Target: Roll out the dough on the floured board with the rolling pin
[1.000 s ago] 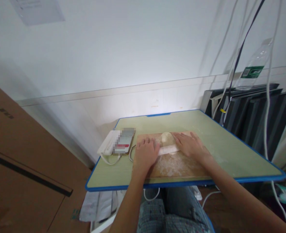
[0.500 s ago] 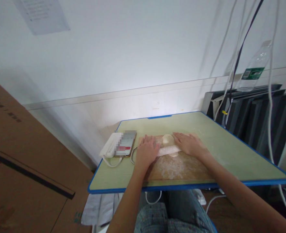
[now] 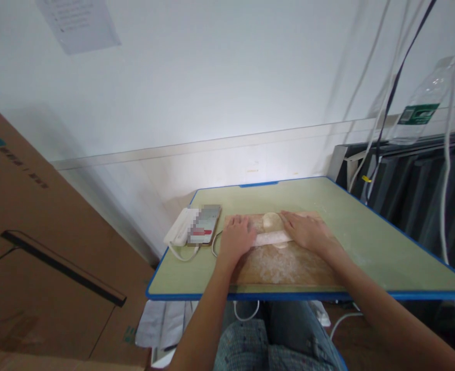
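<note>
A whitish, flour-dusted rolling pin (image 3: 270, 238) lies crosswise on a wooden board (image 3: 308, 270). Under it is a flat round of pale dough (image 3: 272, 222), which shows beyond the pin and as a thin edge on the near side. My left hand (image 3: 238, 238) holds the pin's left end, fingers bent over it. At the right end, my right hand (image 3: 303, 230) is laid over the pin with its fingers reaching forward and left. Both palms hide the pin's ends. White flour (image 3: 277, 265) is scattered over the near part of the board.
The board rests on a pale green table (image 3: 370, 247) with a blue edge. A phone (image 3: 207, 226) and a white device (image 3: 181, 226) with a cable lie left. Cardboard (image 3: 57, 257) stands at far left. A plastic bottle (image 3: 420, 111) sits atop dark panels (image 3: 416, 170) at right.
The whole scene has shifted slightly to the right as my head turned. My left fingers look a little more bent; pin and dough keep nearly the same places on the board.
</note>
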Tool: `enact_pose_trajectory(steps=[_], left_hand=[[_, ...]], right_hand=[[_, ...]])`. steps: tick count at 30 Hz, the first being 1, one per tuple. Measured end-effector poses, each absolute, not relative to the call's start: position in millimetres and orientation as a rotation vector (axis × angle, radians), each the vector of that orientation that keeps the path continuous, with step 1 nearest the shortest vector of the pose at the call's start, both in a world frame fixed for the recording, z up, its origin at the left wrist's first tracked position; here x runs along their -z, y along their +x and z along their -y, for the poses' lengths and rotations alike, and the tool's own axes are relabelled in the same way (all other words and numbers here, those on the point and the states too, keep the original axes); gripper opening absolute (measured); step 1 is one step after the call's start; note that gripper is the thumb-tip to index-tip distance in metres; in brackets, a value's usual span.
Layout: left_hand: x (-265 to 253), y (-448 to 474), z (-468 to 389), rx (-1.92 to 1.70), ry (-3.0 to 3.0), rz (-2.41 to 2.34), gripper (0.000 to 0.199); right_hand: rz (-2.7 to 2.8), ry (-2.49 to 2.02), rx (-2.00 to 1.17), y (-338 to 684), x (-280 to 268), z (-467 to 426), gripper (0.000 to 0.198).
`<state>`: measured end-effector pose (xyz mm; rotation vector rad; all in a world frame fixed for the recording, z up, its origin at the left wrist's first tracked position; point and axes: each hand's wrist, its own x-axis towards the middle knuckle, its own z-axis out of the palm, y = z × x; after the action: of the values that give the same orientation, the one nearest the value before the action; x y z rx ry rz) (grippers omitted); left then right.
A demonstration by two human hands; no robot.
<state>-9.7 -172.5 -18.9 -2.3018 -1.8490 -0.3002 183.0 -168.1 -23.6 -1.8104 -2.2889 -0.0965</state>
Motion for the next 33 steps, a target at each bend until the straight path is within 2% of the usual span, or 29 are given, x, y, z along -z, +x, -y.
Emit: enact_pose_trajectory(steps=[8, 17, 22, 33], left_hand=[[22.7, -8.8, 193.5, 0.325, -2.314, 1.817, 0.034], [17.5, -10.8, 177.7, 0.294, -2.327, 1.826, 0.033], [21.6, -8.7, 196.7, 0.322, -2.323, 1.818, 0.037], [16.8, -9.0, 179.8, 0.313, -2.279, 1.861, 0.037]], right_hand=[[2.306, -1.787, 0.154, 185.7, 23.0, 189.5, 0.044], [2.337, -1.734, 0.210, 186.7, 36.2, 161.0, 0.045], [2.324, -1.727, 0.241, 188.1, 36.7, 183.0, 0.045], [2.333, -1.692, 0.120, 184.9, 24.9, 166.5, 0.043]])
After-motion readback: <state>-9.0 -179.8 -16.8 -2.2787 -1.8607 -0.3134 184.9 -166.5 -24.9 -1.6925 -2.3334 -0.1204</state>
